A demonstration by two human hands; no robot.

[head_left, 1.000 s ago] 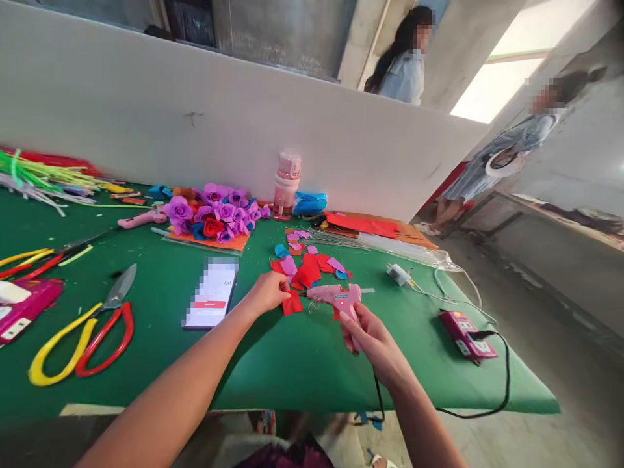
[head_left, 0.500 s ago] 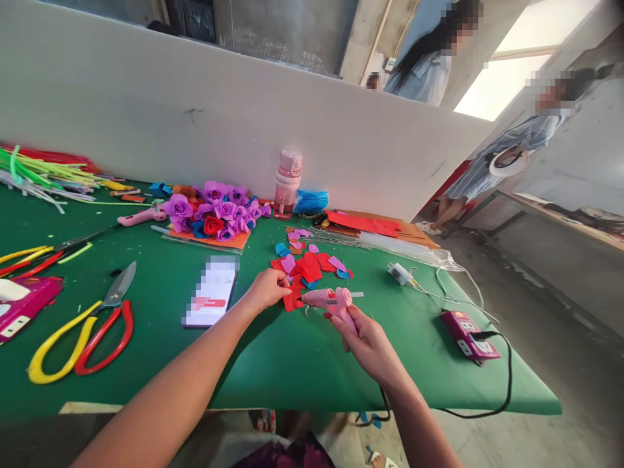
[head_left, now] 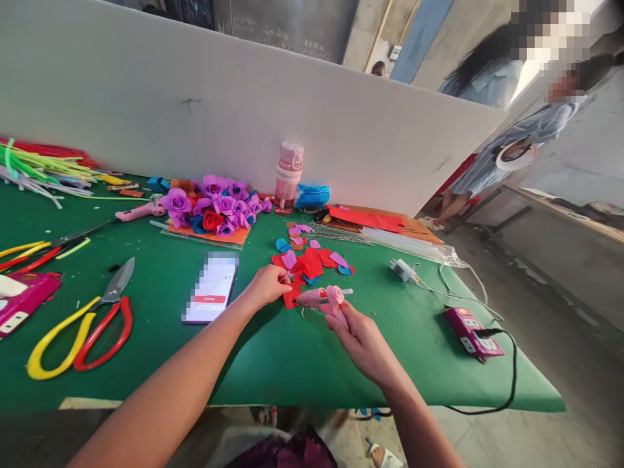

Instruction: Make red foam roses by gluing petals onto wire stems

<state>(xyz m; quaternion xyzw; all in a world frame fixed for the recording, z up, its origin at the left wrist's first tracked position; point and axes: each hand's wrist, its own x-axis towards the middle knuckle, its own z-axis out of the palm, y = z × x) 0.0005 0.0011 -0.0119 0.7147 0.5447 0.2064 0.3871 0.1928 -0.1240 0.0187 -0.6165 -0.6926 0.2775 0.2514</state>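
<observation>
A pink hot glue gun (head_left: 319,299) is held by its handle in my right hand (head_left: 363,335). Its nozzle points left and meets a red petal piece (head_left: 292,296). My left hand (head_left: 267,286) pinches that piece at its upper left edge, fingers closed. Just beyond lies a loose pile of red, purple and blue petal pieces (head_left: 312,262). Left of my left hand a phone (head_left: 210,287) rests on the green table (head_left: 273,370). Behind the phone, finished purple flowers (head_left: 227,205) and a red one are heaped on an orange sheet.
Large scissors (head_left: 114,292) with yellow and red handles lie at the left. A pink bottle (head_left: 288,175) stands by the white partition (head_left: 234,110). A purple power strip (head_left: 472,333) with a black cord sits at the right edge. Two people (head_left: 531,143) are beyond the partition.
The glue gun has shifted slightly left over the red piece, its glue stick now less exposed at the back. My left hand keeps its pinch. One person beyond the partition has moved right.
</observation>
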